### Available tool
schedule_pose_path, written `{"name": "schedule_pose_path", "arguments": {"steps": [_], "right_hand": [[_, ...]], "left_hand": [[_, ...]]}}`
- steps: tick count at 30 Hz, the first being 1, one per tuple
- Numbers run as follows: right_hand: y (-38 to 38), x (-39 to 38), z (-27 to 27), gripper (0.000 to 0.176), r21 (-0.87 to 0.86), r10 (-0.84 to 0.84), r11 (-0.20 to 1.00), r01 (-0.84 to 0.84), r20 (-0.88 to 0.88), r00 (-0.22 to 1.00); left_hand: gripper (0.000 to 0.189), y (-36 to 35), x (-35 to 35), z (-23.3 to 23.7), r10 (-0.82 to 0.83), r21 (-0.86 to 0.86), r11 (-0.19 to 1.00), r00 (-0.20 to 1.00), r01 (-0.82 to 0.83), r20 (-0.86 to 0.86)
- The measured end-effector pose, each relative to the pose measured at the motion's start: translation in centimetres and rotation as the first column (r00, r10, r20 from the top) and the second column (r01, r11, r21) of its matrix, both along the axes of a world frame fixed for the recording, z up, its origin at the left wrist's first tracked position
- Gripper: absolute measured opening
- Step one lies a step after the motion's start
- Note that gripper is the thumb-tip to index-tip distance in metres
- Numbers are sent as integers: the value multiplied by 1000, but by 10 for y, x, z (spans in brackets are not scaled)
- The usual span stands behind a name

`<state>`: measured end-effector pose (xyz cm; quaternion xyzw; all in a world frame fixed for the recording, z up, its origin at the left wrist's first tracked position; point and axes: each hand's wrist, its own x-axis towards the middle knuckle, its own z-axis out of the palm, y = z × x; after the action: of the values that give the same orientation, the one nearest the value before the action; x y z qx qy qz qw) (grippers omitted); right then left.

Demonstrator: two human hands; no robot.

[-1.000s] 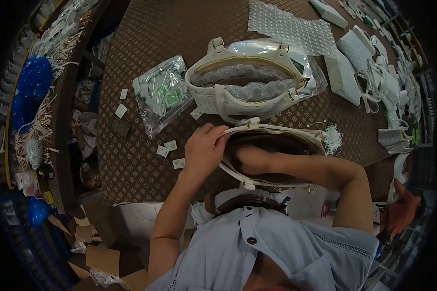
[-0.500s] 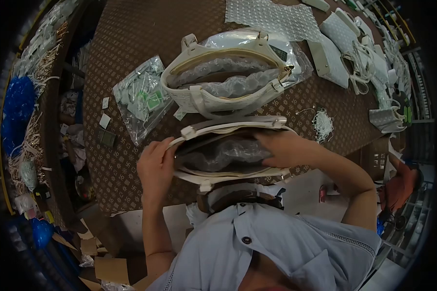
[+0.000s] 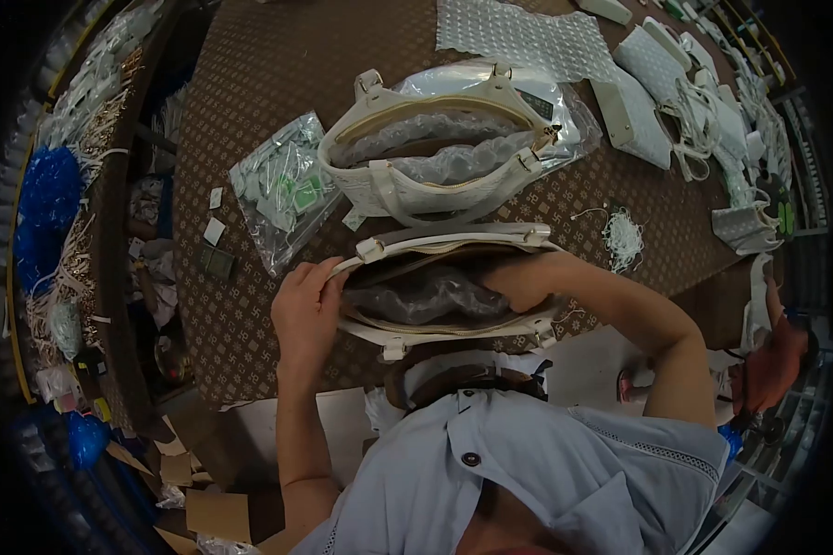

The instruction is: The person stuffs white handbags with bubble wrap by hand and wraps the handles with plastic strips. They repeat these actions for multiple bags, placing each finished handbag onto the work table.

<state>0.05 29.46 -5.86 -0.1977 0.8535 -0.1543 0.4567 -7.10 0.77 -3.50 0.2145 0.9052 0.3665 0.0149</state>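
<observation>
An open white handbag lies at the table's near edge, with clear bubble wrap inside. My left hand grips the bag's left end, fingers wrapped over the rim. At the bag's right end, my right hand reaches inside, beside the bubble wrap; its fingers are hidden in the dark interior. Just beyond stands a second open white handbag, also holding bubble wrap.
On the brown patterned table are a plastic bag of green and white tags, a bundle of white strings, a bubble-wrap sheet and white bag pieces. Another person is at right.
My right hand has gone deeper into the near handbag, so its fingers no longer show. My left hand still holds the left end. The view has shifted slightly.
</observation>
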Motion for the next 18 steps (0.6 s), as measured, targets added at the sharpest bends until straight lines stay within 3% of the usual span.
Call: {"name": "schedule_pose_path", "arguments": {"steps": [1,2,4,5,9,11,13,16,18], "right_hand": [[-2,-5,24,73,-132,-22,991,26,32,999],[-3,-9,32,73,-136,-19,990,23,35,999],[-8,-14,39,83,-353,-203,906,233,123,972],[-13,-15,31,85,-394,-251,886,242,31,968],[-38,-15,21,74,-286,-313,912,294,-23,950],[-43,-14,18,66,-187,-166,952,242,348,923],[-42,-7,22,67,-210,-66,967,143,335,940],[-40,7,17,72,-263,-164,932,251,311,936],[-38,10,23,75,-382,-328,848,367,166,930]], "left_hand": [[17,-1,0,-2,-39,11,999,998,39,-44],[17,0,2,-2,-36,7,999,999,36,-40],[17,4,3,2,-50,-20,999,999,49,-13],[17,8,3,5,-61,-23,998,998,61,-22],[15,11,6,3,-48,-52,997,999,49,20],[14,12,8,3,-36,-63,997,999,38,26],[17,19,13,4,-57,-9,998,998,57,-20],[14,18,14,-1,-37,-6,999,999,37,-10],[15,16,15,1,-47,-9,999,998,48,39]]}}
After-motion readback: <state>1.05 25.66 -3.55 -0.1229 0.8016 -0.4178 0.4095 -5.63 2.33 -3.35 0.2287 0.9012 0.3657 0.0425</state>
